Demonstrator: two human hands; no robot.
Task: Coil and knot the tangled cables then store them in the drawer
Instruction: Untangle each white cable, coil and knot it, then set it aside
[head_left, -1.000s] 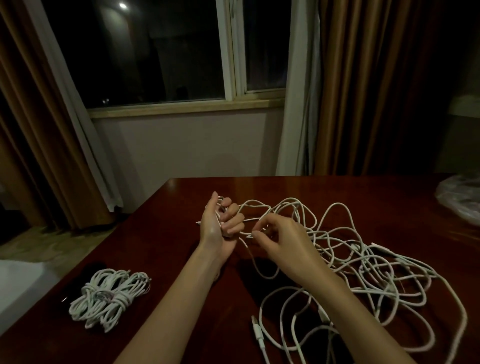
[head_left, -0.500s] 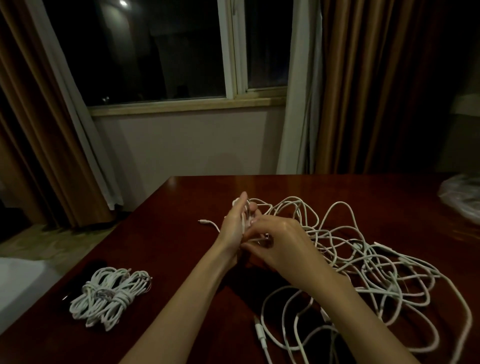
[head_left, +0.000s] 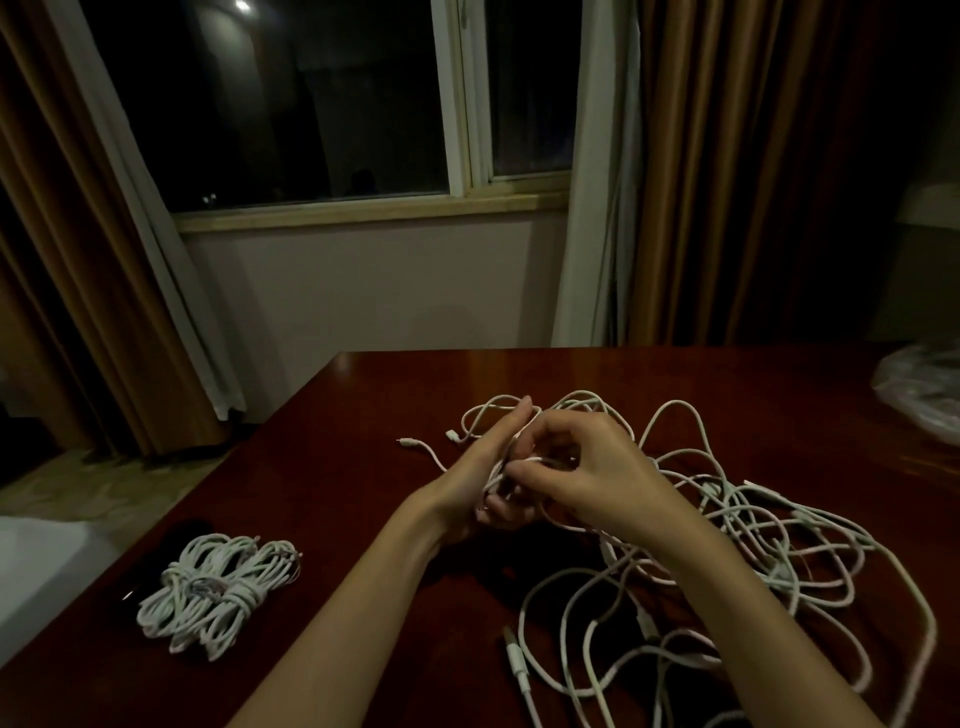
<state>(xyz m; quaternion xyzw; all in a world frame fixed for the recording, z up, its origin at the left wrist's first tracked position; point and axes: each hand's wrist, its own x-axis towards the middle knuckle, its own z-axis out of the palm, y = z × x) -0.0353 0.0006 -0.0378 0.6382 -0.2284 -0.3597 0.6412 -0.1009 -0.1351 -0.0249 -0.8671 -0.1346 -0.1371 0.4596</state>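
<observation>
Head view
Left hand (head_left: 485, 480): raised edge-on over the table, fingers extended upward with white cable turns wrapped round the palm; it carries the coil, fingers mostly straight.
Right hand (head_left: 582, 475): touching the left hand, fingertips pinching a cable strand (head_left: 524, 461) against the coil.
Loose plug end (head_left: 410, 443): at 9 o'clock of the hands, lying on the table.
Tangled cables (head_left: 753, 540): sprawled from 3 to 5 o'clock of the hands.
Knotted bundles (head_left: 221, 590): at 8 o'clock, well apart.
Table (head_left: 363, 395): dark red wood.
Plastic bag (head_left: 919, 392): right edge, 2 o'clock.
</observation>
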